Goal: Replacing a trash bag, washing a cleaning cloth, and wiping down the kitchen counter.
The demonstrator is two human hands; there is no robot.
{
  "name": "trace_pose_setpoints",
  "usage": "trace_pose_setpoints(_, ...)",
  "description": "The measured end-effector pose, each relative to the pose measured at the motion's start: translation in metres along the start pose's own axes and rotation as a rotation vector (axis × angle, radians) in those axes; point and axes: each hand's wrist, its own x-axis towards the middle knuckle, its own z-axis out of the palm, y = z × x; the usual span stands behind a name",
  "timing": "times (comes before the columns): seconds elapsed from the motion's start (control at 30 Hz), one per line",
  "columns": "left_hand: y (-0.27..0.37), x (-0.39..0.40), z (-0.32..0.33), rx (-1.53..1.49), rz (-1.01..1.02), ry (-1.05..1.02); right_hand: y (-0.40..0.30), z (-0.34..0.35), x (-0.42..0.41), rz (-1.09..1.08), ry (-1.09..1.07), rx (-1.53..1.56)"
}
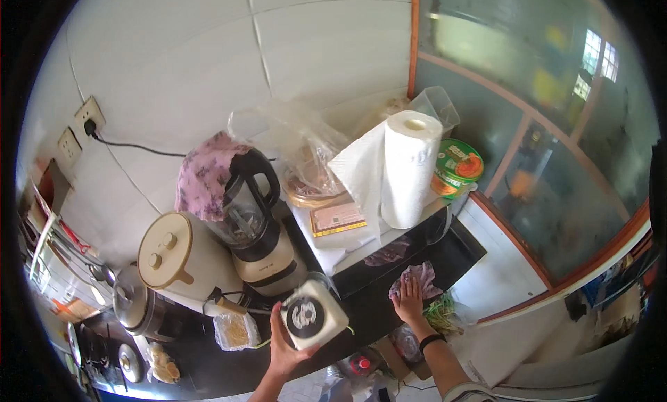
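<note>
My left hand point(286, 344) grips a cream, square-sided container point(333, 313) with a round black emblem, fingers and thumb on opposite sides. The container is tilted, showing me its emblem face; a clear rounded part shows behind it. My right hand point(409, 300) presses flat on a crumpled purple patterned cloth point(424, 280) on the black countertop point(365, 311). Just behind the cloth stands a white-topped appliance with a dark glossy front point(359, 279), where the cloth is mirrored. Green stalks point(443, 313) lie beside my right wrist.
A blender point(271, 266) under a floral cloth point(206, 175) and a cream air fryer point(167, 251) stand left of centre. A wrapped food block point(237, 331) lies near my left hand. On the appliance stand a paper towel roll point(409, 178) and a green tub point(457, 167). A red-capped bottle point(360, 364) is below the counter.
</note>
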Motion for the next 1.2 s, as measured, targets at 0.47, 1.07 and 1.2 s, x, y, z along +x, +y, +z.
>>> trace_pose_setpoints(0.47, 0.035, 0.141, 0.066, 0.440, 0.185, -0.161, 0.007, 0.011, -0.005, -0.044, 0.172, 0.080)
trace_pose_setpoints(1.07, 0.014, 0.068, 0.018, 0.563, 0.234, 0.191, 0.092, -0.009, 0.016, 0.026, 0.378, -0.061)
trace_pose_setpoints(1.2, -0.075, -0.004, -0.039, 0.993, 0.095, -0.062, 0.030, -0.011, 0.012, -0.152, 0.179, -0.034)
